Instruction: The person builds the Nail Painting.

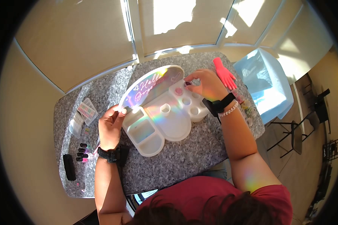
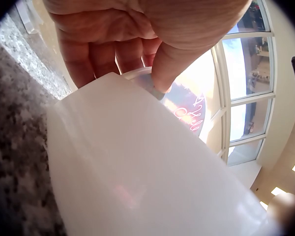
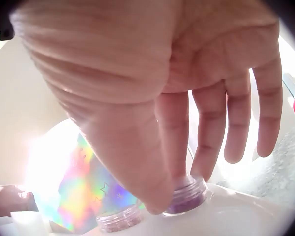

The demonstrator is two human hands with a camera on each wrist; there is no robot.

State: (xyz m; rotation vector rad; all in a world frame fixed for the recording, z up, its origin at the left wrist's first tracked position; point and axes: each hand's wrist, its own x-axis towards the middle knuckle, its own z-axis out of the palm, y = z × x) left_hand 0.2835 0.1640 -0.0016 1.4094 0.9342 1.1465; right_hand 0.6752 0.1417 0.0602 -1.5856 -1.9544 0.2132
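Note:
A white vanity organizer (image 1: 178, 129) with several compartments sits at the table's middle, its iridescent mirror panel (image 1: 148, 85) lettered "Hello Gorgeous" standing along the back. My left hand (image 1: 110, 129) grips the panel's left edge, thumb in front and fingers behind. In the left wrist view, a white organizer wall (image 2: 137, 162) fills the foreground. At the organizer's round holes, my right hand (image 1: 207, 84) pinches a small clear jar of purple contents (image 3: 187, 199) between thumb and fingers. Beside it sits a similar jar with pink contents (image 3: 120, 220).
Nail polish bottles (image 1: 83, 150), a black pouch (image 1: 69, 167) and clear cases of nail tips (image 1: 87, 111) lie at the left. A pink practice hand (image 1: 223, 73) rests at the back right. Several small jars (image 1: 248, 107) stand near the right edge, by a blue-covered bin (image 1: 266, 82).

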